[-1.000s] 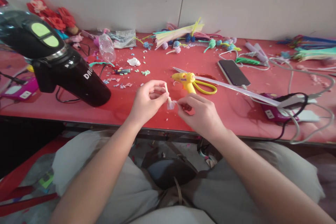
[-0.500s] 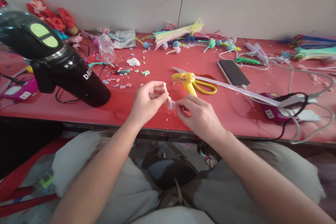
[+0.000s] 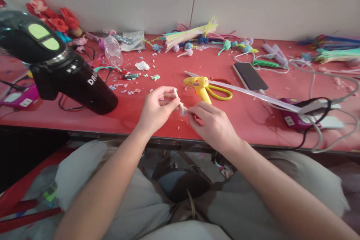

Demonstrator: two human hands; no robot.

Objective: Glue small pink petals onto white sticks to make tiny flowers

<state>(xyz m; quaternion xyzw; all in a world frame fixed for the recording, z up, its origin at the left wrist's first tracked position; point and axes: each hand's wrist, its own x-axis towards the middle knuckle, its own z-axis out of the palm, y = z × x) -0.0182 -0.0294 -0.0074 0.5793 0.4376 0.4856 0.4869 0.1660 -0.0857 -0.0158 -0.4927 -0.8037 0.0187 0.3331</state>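
Observation:
Between thumb and fingers, my left hand (image 3: 157, 109) holds a short cream pipe cleaner (image 3: 176, 93) over the front of the red table. A pale lilac tuft (image 3: 183, 111) sits at its lower end. My right hand (image 3: 215, 123) is closed in a pinch at the right side of this tuft; whatever its fingertips grip is too small to make out. Just behind the hands lies a yellow glue gun (image 3: 200, 87) with a long clear glue stick (image 3: 253, 96) in its back. Scissors with yellow handles (image 3: 222, 95) lie partly under it.
A large black tumbler (image 3: 87, 82) leans at the left. Small foam bits (image 3: 134, 91) are scattered near a white lump (image 3: 142, 66). Pipe cleaners (image 3: 191, 36) line the back. At the right are a phone (image 3: 250, 76), cables and a purple power strip (image 3: 295, 118).
Both hands stay in nearly the same place. The tuft has turned slightly between them, and my right fingertips have shifted a little to the left. The camera view moved slightly.

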